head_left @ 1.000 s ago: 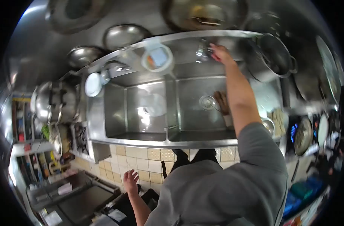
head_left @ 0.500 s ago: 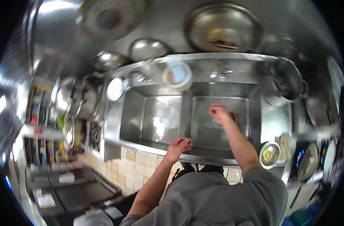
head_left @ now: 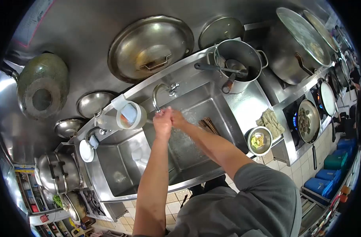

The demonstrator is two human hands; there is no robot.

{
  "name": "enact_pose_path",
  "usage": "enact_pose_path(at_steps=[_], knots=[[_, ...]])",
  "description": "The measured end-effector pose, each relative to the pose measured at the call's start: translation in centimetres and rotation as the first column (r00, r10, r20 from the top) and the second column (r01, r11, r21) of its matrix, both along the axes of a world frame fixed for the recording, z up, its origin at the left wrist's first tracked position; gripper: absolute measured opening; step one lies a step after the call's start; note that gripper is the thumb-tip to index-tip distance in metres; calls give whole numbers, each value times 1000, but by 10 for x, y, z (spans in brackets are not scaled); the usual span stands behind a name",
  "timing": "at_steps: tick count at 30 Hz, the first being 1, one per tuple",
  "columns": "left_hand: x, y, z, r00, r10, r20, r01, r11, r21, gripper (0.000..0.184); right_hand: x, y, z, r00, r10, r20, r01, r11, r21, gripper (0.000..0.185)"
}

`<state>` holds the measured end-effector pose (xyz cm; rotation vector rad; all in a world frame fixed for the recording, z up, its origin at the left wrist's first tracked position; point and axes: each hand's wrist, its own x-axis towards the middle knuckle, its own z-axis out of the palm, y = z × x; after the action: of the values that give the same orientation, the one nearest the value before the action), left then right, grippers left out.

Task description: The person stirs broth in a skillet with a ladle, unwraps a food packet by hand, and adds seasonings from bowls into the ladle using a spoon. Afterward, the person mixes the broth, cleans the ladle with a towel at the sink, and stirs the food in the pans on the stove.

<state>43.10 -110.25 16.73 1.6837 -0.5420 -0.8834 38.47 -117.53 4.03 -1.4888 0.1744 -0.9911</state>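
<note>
My left hand (head_left: 162,125) and my right hand (head_left: 177,118) are pressed together just below the spout of a curved metal faucet (head_left: 155,94). Both look closed against each other, with no object visible between them; some fingers are hidden. Beneath them is the right basin of a steel sink (head_left: 184,152), its bottom wet and rippled. A bundle of thin brown sticks (head_left: 208,125) lies in that basin, behind my right forearm. Left of my hands, a white plastic tub (head_left: 140,117) with a blue sponge (head_left: 129,112) hangs at the sink's back edge.
A large pot (head_left: 255,51) holding long-handled tools stands right of the sink. Nearby are a metal bowl of food scraps (head_left: 258,142) and a crumpled cloth (head_left: 270,123). Farther right, a frying pan (head_left: 308,122) sits over a blue flame. Large lids (head_left: 152,47) lean along the back wall.
My hands were apart, the right over the basin and the left by the front edge. Now they meet under the faucet. My view has turned rightward.
</note>
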Motion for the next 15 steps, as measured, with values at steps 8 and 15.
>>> enact_pose_path(at_steps=[8,15], knots=[[-61,198,-39,877,-137,461,48,979,199,38,-15,-132,86,798,-408,-443,407,908,-102,31],[-115,303,15,991,117,-68,-112,991,69,46,-22,-94,64,722,-164,-672,429,868,249,74]])
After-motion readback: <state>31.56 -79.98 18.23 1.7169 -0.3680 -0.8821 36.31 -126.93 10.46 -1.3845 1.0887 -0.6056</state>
